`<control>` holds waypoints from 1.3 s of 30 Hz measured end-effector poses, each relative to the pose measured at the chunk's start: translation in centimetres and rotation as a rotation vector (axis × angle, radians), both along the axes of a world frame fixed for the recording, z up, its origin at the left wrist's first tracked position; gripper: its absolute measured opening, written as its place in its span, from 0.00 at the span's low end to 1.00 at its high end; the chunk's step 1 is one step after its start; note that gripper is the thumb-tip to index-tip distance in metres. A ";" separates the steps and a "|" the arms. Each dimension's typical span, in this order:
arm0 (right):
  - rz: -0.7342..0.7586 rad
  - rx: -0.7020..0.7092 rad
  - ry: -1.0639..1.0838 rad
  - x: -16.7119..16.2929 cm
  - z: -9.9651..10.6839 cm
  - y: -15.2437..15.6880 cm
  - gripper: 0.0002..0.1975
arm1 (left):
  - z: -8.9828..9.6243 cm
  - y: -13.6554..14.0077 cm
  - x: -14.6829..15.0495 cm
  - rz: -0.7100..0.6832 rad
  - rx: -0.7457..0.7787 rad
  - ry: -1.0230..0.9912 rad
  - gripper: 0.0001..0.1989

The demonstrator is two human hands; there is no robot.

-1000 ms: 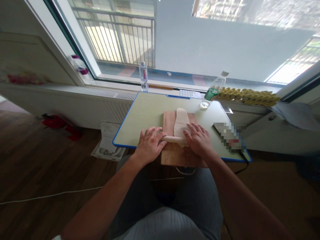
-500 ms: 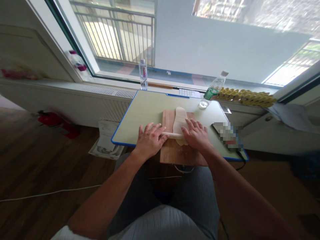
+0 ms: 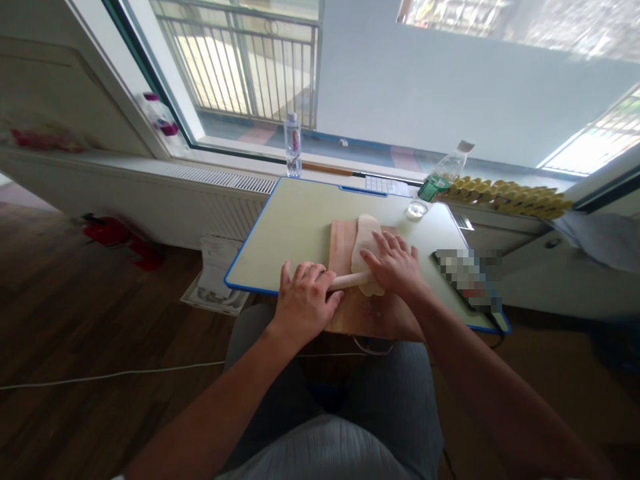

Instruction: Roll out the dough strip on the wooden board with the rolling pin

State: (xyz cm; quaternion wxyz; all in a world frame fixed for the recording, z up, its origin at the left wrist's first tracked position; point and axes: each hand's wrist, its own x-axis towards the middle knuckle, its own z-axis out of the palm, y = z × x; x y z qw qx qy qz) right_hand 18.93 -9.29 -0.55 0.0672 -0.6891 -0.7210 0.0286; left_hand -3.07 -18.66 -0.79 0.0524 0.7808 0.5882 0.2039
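Note:
A pale rolling pin point(image 3: 349, 281) lies across a long, flat sheet of dough point(image 3: 367, 245), tilted with its right end farther from me. On its left end rests my left hand point(image 3: 306, 293), fingers curled over and thumb on the near side. My right hand point(image 3: 399, 265) presses on the other end, its palm hiding that end and its fingers reaching forward over the dough. Under the dough is a wooden board point(image 3: 342, 245), which sticks out past the near edge of the table toward my lap.
The pale table point(image 3: 290, 227) has a blue rim. A green-labelled bottle point(image 3: 440, 179) and a dark, pixelated flat device point(image 3: 463, 280) are to the right. A clear bottle point(image 3: 293, 145) stands by the window. A red fire extinguisher point(image 3: 123, 240) is on the floor at left.
The rolling pin has turned, its left end coming nearer to me with my left hand. My right hand stays on its end. The whole view has shifted slightly.

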 end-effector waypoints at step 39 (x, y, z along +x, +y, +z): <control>0.095 0.197 0.055 5.2 0.1 -6.6 0.13 | 2.8 15.8 7.1 -0.314 -0.199 -0.095 0.21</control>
